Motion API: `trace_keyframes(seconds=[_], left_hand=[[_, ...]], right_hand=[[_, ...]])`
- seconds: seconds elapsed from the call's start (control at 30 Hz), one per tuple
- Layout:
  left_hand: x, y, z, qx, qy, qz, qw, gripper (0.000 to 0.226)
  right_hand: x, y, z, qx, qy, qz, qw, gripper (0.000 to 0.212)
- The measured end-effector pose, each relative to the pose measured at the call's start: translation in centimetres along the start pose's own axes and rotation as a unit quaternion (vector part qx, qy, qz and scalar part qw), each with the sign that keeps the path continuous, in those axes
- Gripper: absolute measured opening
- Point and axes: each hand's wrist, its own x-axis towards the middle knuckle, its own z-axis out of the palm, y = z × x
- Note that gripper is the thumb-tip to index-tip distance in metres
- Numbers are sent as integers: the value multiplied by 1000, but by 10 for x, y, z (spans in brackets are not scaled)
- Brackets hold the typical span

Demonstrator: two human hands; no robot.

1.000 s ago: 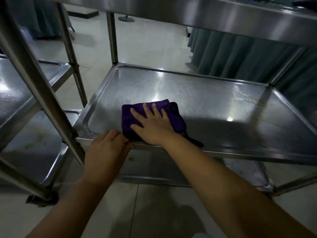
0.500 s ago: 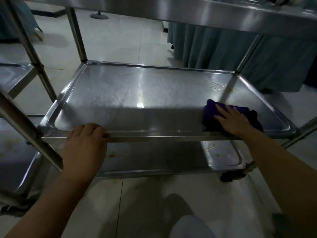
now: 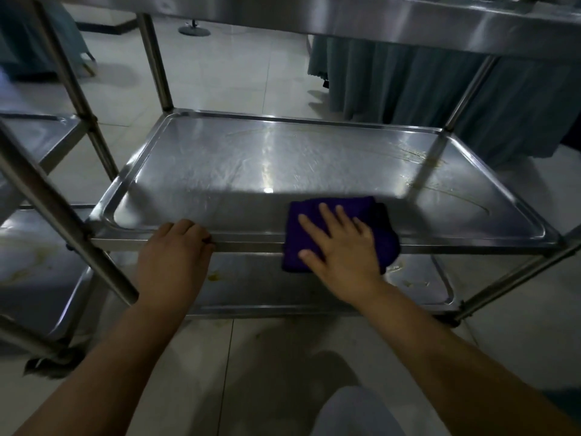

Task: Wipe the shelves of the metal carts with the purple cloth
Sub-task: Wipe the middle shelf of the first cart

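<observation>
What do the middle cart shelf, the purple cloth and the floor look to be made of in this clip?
Middle shelf: most likely stainless steel, brushed and glossy, with bright reflections, fine scratches and yellowish smears at right. Purple cloth: soft, fuzzy matte fabric, possibly microfibre, folded under the flat right hand. Floor: pale glazed tiles, judging by joint lines and sheen.
</observation>
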Motion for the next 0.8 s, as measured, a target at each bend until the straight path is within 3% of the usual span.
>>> trace_keyframes(seconds=[0.07,0.17,0.27,0.4,0.5,0.6,0.8], left_hand=[[0,4,-1,-6,-8,-24,1000,5],[-2,7,1,-9,-20,-45,999,6],[-2,12,2,-10,-19,-60,998,9],[-3,24,1,-8,-12,-56,998,8],[-5,36,2,-10,-15,-41,999,12],[-7,52,6,-1,-34,-13,999,18],[24,121,27,-14,-74,78,994,33]], right_hand=[[12,-40,4,-12,50,-38,998,63],[28,-82,13,-57,21,-72,995,63],[37,-76,22,-65,83,-109,988,65],[26,-9,37,-92,161,-138,973,50],[8,68,38,-100,183,-134,969,54],[-19,150,37,-84,161,-77,980,55],[-73,269,27,-37,123,85,988,79]])
